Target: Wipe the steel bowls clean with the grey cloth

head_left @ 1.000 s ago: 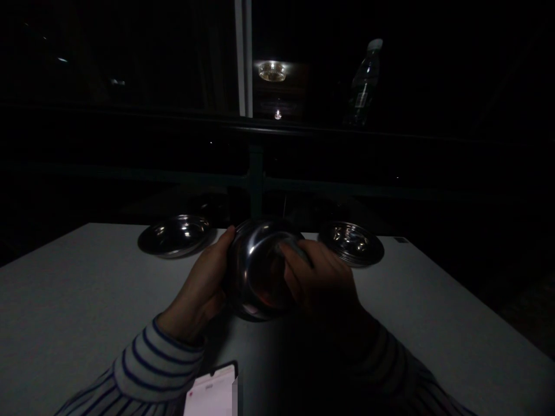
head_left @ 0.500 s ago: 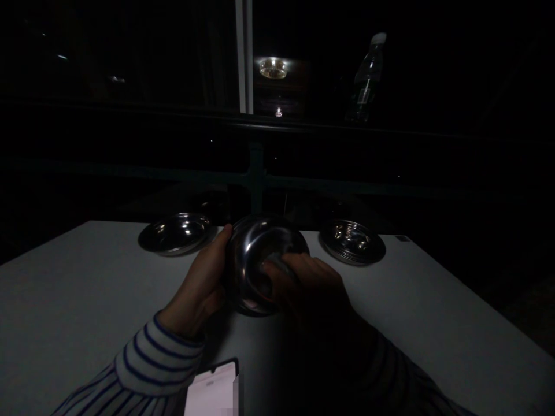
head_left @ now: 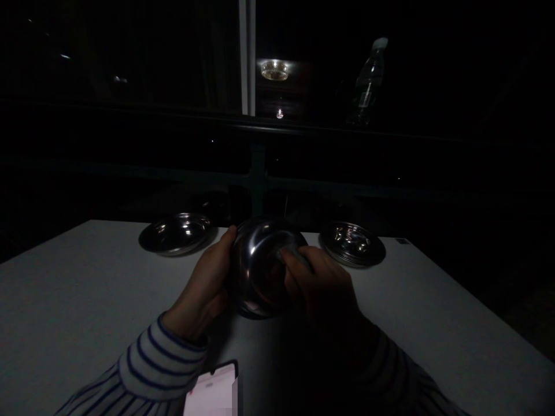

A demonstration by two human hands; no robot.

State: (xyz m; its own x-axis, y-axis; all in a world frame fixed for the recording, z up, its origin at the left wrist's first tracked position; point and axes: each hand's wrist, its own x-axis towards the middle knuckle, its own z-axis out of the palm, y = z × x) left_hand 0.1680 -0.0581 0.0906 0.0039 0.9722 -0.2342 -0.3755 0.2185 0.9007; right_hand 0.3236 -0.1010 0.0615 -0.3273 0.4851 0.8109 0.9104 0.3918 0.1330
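Note:
A shiny metal bowl is held up above the white table, tilted so that a rounded, reflective face shows. My left hand grips its left side, thumb along the rim. At the bowl's right, my right hand is closed on a greyish cloth, pressed to the metal surface. Only a small part of the cloth shows between the fingers. The right hand lies in deep shadow.
Metal dishes stand at the back: one group at the left, a stack at the right. A lit phone lies at the near edge of the white table. Beyond, a plastic bottle stands by a dark window.
My right hand and the cloth have shifted right and slightly up across the bowl's surface. My left hand still holds the bowl, in nearly the same place.

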